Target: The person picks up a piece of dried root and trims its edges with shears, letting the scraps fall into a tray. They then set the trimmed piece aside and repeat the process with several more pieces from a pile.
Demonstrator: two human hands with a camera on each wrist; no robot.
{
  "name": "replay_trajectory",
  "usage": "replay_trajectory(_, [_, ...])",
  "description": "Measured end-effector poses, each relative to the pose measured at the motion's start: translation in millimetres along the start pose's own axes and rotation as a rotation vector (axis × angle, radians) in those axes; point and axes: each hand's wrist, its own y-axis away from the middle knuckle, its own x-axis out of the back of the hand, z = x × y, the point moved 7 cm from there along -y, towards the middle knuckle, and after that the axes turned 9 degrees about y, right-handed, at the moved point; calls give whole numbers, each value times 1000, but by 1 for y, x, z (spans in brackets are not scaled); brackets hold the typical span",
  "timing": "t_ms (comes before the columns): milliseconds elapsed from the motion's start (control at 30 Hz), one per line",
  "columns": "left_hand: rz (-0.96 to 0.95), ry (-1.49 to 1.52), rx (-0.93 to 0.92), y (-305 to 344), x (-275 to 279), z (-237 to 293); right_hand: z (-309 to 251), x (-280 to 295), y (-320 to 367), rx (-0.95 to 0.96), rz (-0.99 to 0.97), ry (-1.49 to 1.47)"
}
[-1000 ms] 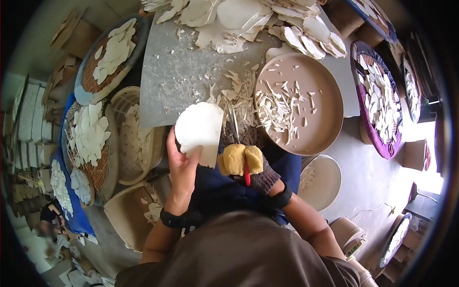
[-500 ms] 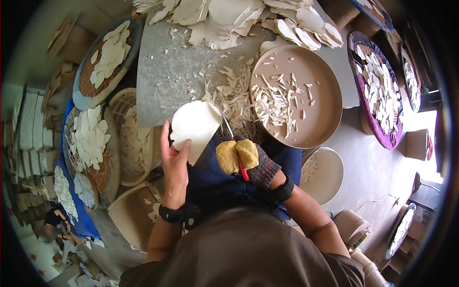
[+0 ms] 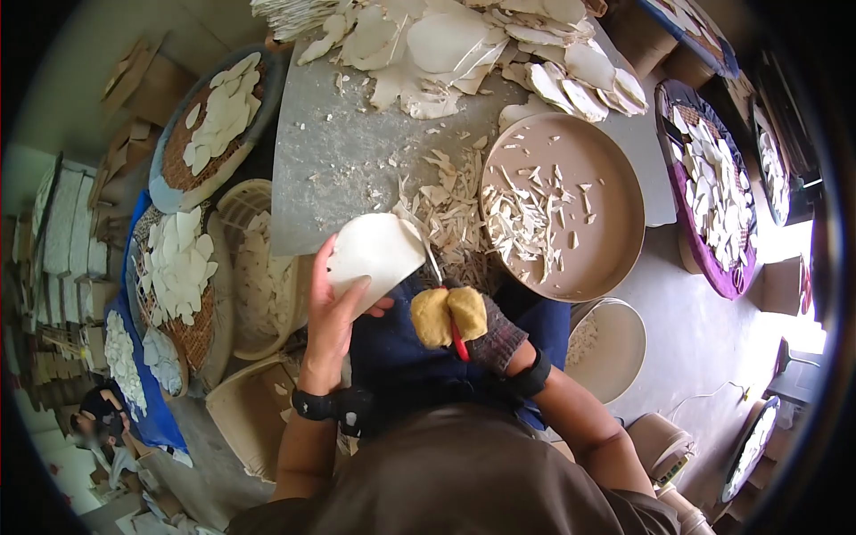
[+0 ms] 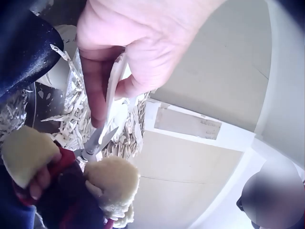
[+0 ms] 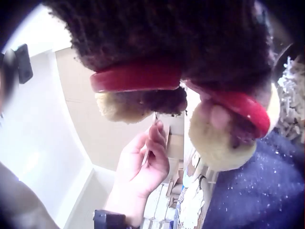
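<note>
My bare left hand (image 3: 332, 312) pinches a thin, flat white slice (image 3: 374, 259), thumb on its upper face and fingers beneath. The slice has a rounded far edge and is seen nearly edge-on in the left wrist view. In my gloved right hand (image 3: 489, 341) I hold a pair of scissors (image 4: 91, 150) with red handles wrapped in yellow padding (image 3: 432, 317). The parted metal blades lie at the slice's edge, overlapping it in the left wrist view. Right-hand fingers pass through the red loops (image 5: 138, 78), and the padding covers part of them.
White trimmings (image 3: 446, 201) lie on the grey table (image 3: 312, 187), beside a round brown tray (image 3: 606, 241) of more strips. Large slices (image 3: 446, 45) pile at the back. A white bucket (image 3: 620, 348) stands at right; baskets (image 3: 285, 330) of pieces stand at left. A person (image 3: 102, 415) is at far left.
My left hand has turned the slice clockwise and tilted it, its free side now pointing right toward the scissors. The scissors stay close to its edge, and the whole head view has shifted slightly.
</note>
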Motion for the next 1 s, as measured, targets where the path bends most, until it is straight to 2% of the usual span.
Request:
replay_trajectory(67, [-64,-14,52,0,-4,2,-22,-5,3,73,-60,482])
replay_trajectory(100, [-63,-24,74,-2,-1,3,-16,-6,2,-70,-34,-143])
replay_trajectory(167, [-61,-45,126,-5,6,2,-7,1,2,-78,5,161])
replay_trajectory(233, [-76,-49,137,-7,7,5,-5,2,5,-55,30,221])
replay_trajectory(300, [-103,-67,151,-9,6,8,-10,-3,4,3,34,40])
replay_trajectory(400, [-160,-112,182,-12,8,10,-6,1,4,-42,-18,173])
replay_trajectory(467, [-196,-130,200,-15,9,8,-9,0,4,8,-35,336])
replay_trajectory(500, [-116,-88,152,-18,14,10,-12,0,2,38,-44,420])
replay_trajectory(600, [107,85,36,-19,26,-2,4,3,3,-4,12,-118])
replay_trajectory(700, [263,391,-70,-15,20,-21,10,1,0,-6,32,-171])
replay_trajectory(733, [257,441,-18,-18,24,-37,9,-1,1,-1,23,-14])
replay_trajectory(800, [294,451,-26,-19,11,-43,2,-4,0,17,1,303])
replay_trajectory(900, [205,420,-51,-25,1,-34,0,-2,4,-20,74,252])
replay_trajectory(1000, [104,300,-15,-34,1,-32,7,6,4,7,118,414])
